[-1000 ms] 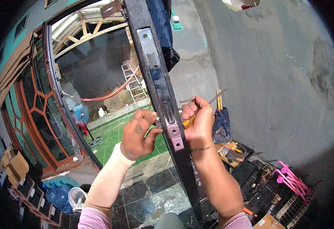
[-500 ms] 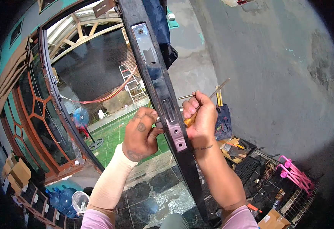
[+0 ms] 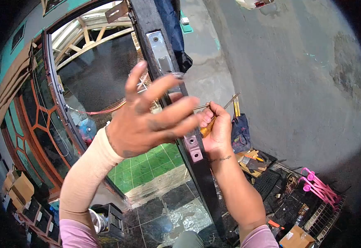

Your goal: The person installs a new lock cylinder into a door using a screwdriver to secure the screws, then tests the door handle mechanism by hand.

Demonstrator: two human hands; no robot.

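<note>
A dark door [image 3: 203, 177] stands edge-on before me, with a metal lock plate [image 3: 160, 49] set into its edge. My left hand [image 3: 147, 113] is open in front of that edge, its fingers spread and slightly blurred, hiding the middle of the lock. On the right side of the door, my right hand [image 3: 217, 128] is closed around a screwdriver with an orange-yellow handle [image 3: 206, 130]; its shaft points up and right. A thin metal rod [image 3: 201, 106] also sticks out at the fingers of this hand, toward the door.
A wire rack with pink tubes [image 3: 320, 188] and a cardboard box [image 3: 297, 238] lie at lower right among scattered tools. A dark blue bag [image 3: 240, 132] hangs by the grey wall [image 3: 296, 82]. Left are a window frame [image 3: 44, 128] and cartons [image 3: 20, 186].
My left hand has let go of the small metal part at the door's left face, opened, and swung up and right across the door edge. My right hand keeps its hold, barely shifted.
</note>
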